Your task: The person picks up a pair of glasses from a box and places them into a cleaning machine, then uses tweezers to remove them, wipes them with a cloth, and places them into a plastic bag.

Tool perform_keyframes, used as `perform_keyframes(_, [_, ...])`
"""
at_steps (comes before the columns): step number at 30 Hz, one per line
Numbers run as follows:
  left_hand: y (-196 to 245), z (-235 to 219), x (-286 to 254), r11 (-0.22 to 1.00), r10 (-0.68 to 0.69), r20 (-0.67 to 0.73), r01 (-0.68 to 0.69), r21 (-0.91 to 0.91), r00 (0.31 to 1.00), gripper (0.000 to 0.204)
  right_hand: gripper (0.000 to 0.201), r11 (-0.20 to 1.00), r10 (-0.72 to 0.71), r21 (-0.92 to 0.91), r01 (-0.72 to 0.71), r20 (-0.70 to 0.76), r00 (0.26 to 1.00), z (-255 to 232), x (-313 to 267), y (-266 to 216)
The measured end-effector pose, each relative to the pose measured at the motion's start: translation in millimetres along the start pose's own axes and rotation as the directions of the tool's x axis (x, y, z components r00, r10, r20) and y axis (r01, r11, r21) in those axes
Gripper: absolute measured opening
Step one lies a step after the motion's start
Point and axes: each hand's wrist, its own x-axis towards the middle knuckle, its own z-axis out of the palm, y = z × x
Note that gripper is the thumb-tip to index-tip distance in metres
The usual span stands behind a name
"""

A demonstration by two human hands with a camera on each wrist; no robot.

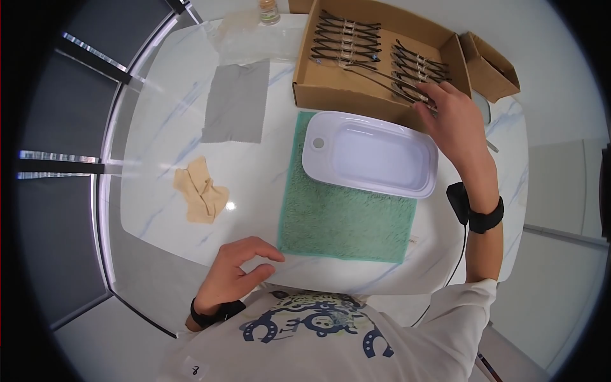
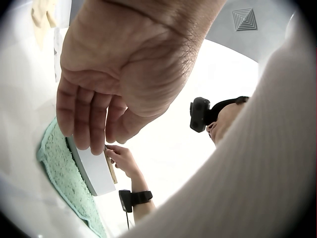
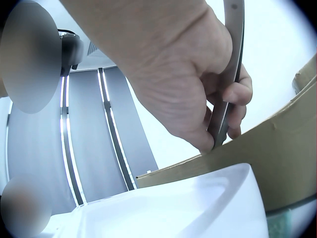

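In the head view, reaches over the near side of a brown box (image 1: 375,100) with the right hand (image 1: 457,124). Pinches a long, thin, gray metal tool (image 1: 383,81) between thumb and fingers. Points it out to the left of that hand, inside the box, close to rows of what look like folded glasses (image 1: 347,41). Just below and left of the same hand, a white tub (image 1: 382,158) on a fuzzy green cloth (image 1: 347,223). Holds nothing in the left hand (image 1: 237,270), with thumb and fingers bent softly and a gap between.

In the left wrist view, shows the palm of that hand, with long fingers loose and side by side. Beyond the fingertips, the green cloth and the tub.

In the right wrist view, grips the tool with bent fingers on both sides. Looks flat, smooth and a bit shiny, with a small dark dot high up, above the fingers.
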Motion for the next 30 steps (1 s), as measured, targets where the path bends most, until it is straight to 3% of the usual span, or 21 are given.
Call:
perform_keyframes(17, [4,1,11,0.999,-0.04,0.013,0.04,-0.034,0.999,0.028,0.027,0.999,-0.002,-0.045,0.004,0.041,0.999,4,16,3])
perform_keyframes(30, [4,-3,14,0.999,-0.029,0.024,0.029,-0.025,0.999,0.029,0.016,0.991,-0.047,-0.124,0.05,0.026,0.999,1,27,-1])
